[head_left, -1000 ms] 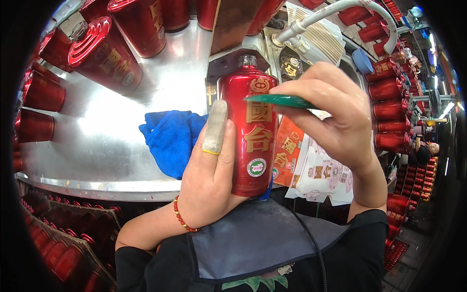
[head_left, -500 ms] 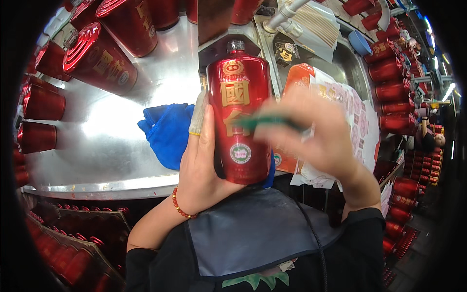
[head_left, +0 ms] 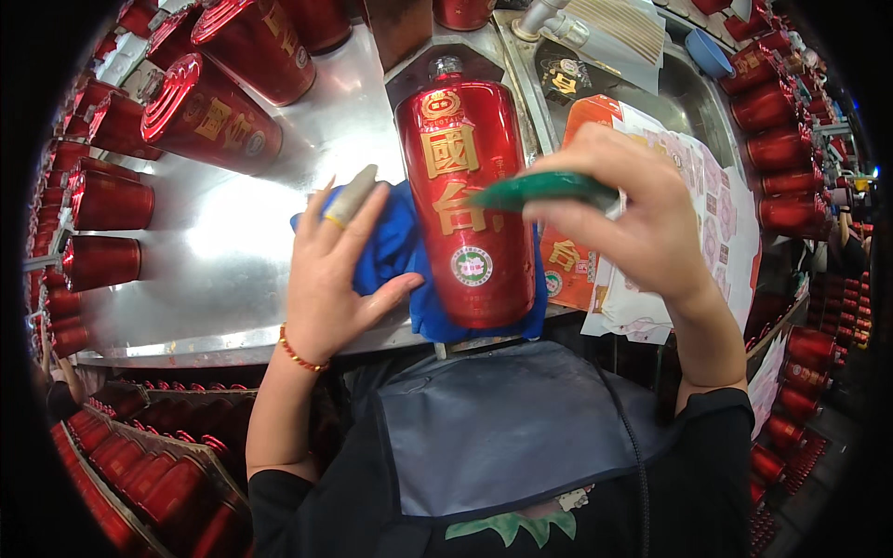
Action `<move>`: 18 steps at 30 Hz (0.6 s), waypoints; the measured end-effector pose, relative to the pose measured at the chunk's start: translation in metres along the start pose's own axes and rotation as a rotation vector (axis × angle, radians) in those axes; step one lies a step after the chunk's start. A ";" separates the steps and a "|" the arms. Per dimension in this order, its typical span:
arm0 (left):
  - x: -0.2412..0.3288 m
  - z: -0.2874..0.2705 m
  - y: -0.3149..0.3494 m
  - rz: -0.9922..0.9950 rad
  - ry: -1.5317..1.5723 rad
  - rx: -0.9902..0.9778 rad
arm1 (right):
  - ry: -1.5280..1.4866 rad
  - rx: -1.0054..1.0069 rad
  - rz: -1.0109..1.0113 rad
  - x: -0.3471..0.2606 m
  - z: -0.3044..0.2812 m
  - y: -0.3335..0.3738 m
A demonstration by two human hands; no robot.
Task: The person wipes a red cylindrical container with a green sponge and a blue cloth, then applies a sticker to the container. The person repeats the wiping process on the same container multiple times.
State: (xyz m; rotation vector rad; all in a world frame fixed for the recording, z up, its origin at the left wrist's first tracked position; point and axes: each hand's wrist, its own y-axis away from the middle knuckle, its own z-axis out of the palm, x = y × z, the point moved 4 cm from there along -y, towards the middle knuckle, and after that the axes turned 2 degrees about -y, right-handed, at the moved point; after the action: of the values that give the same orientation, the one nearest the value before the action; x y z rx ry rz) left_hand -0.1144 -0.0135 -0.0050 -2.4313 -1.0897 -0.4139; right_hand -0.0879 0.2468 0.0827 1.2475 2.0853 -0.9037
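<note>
A glossy red bottle [head_left: 502,270] with raised gold characters and a small round label lies in front of me, its neck pointing away. Its base rests on blue cloth [head_left: 428,312]. My left hand [head_left: 326,274] is open beside it, fingers spread over more of the blue cloth [head_left: 386,251]; one finger wears a beige sleeve with a yellow edge. A slim green tool with a pointed end [head_left: 549,189] is gripped in my right hand [head_left: 642,209]. Its tip appears over the gold lettering; whether it touches cannot be told.
Several red bottles [head_left: 219,121] stand on the metal table [head_left: 205,307] at left. Printed sheets [head_left: 730,223] and an orange-red card [head_left: 569,284] lie at right, by a sink with a blue bowl [head_left: 709,53]. Racks of red bottles [head_left: 149,474] fill the lower left.
My left hand has let go of the bottle and moved left over the cloth. The bottle now rests on the blue cloth. My right hand keeps the green tool over the lettering.
</note>
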 end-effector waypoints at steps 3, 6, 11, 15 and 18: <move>-0.003 0.007 -0.001 0.003 -0.048 -0.011 | -0.007 0.335 0.196 0.046 -0.021 0.012; -0.005 -0.003 -0.006 -0.064 0.057 0.142 | 0.006 0.443 0.182 0.033 -0.033 0.024; 0.061 -0.038 -0.032 0.026 0.391 0.446 | -0.153 0.559 0.235 0.029 -0.031 0.047; 0.096 -0.011 -0.069 0.463 0.114 0.278 | -0.187 0.596 0.196 0.033 -0.035 0.058; 0.096 -0.007 -0.059 0.536 0.216 0.281 | -0.208 0.647 0.226 0.036 -0.042 0.069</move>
State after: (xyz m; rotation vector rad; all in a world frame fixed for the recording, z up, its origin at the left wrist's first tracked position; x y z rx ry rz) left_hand -0.0985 0.0780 0.0588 -2.2436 -0.3512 -0.3090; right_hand -0.0461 0.3224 0.0644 1.5763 1.4910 -1.5923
